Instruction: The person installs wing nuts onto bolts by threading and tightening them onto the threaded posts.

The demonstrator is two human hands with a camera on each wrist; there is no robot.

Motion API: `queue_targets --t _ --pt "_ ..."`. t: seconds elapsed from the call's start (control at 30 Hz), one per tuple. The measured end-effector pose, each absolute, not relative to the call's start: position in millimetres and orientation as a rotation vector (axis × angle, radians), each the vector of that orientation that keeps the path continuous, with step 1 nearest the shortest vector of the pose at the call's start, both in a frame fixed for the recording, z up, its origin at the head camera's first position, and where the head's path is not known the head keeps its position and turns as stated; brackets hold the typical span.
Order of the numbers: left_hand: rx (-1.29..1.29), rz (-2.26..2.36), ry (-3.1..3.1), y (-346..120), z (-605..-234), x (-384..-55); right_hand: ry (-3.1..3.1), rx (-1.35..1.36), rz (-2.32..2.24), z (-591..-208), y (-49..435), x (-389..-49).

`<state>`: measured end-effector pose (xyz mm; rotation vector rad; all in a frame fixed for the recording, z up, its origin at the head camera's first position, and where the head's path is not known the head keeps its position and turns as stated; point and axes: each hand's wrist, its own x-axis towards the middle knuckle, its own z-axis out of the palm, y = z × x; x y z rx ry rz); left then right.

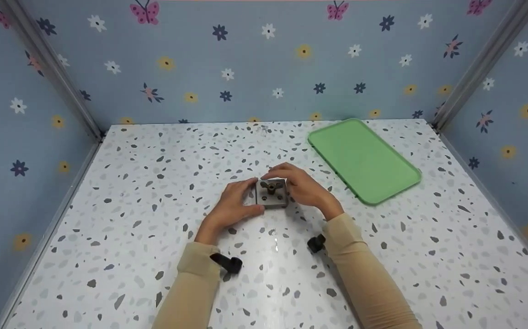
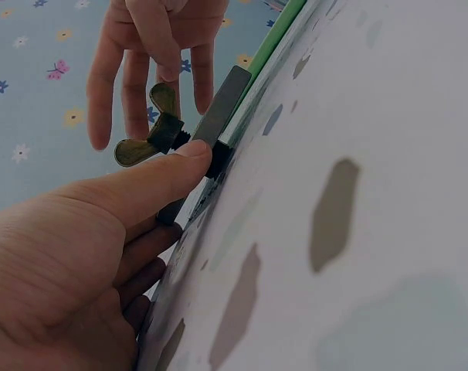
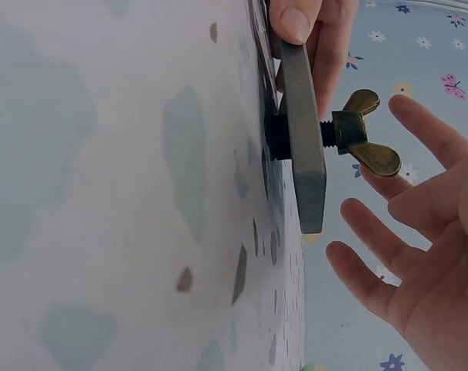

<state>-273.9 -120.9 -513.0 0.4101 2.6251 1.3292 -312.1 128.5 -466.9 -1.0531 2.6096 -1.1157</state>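
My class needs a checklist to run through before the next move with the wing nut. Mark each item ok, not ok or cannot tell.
1. Metal plate steadied: ok; the left hand grips it by its edges.
2. Wing nut on the bolt: ok; some thread shows between nut and plate.
3. Right hand gripping the wing nut: not ok; its fingers are beside the nut, not closed round it.
4. Bolt head resting on the table: cannot tell.
5. Green tray out of the way: ok; it lies apart from both hands.
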Motion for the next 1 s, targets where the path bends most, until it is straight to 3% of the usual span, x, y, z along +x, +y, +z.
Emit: queue_targets --t 0.43,1.0 --pt "0.407 1.352 2.599 -114.7 -513.6 -275.7 2.582 -1.138 -1.070 -468.6 132.7 -309.5" --pt "0.402 1.350 2.613 -120.9 -513.2 -275.2 2.615 -1.059 -1.045 -468.4 125.2 -310.7"
